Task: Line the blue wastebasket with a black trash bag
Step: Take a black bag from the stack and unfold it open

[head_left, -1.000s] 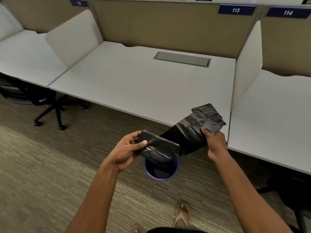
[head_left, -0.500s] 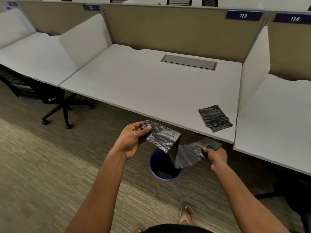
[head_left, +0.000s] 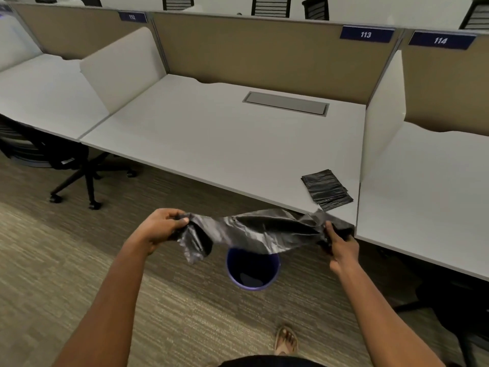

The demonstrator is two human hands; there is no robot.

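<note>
A crumpled black trash bag (head_left: 260,233) is stretched sideways in the air between my two hands. My left hand (head_left: 161,229) grips its left end and my right hand (head_left: 341,247) grips its right end. Straight below the bag, on the carpet, stands the round blue wastebasket (head_left: 252,284); its inside looks dark, and the bag hides its far rim. A stack of folded black bags (head_left: 326,189) lies on the white desk's near right corner.
The white desk (head_left: 225,144) edge runs just behind my hands, with white side dividers and tan back panels numbered 112, 113, 114. A black office chair (head_left: 79,170) stands under the left desk. My sandalled foot (head_left: 285,340) is on the carpet near the basket.
The bag, folded and held close together a second ago, is now pulled out wide between my hands. My right hand dropped from the stack on the desk to below the desk edge.
</note>
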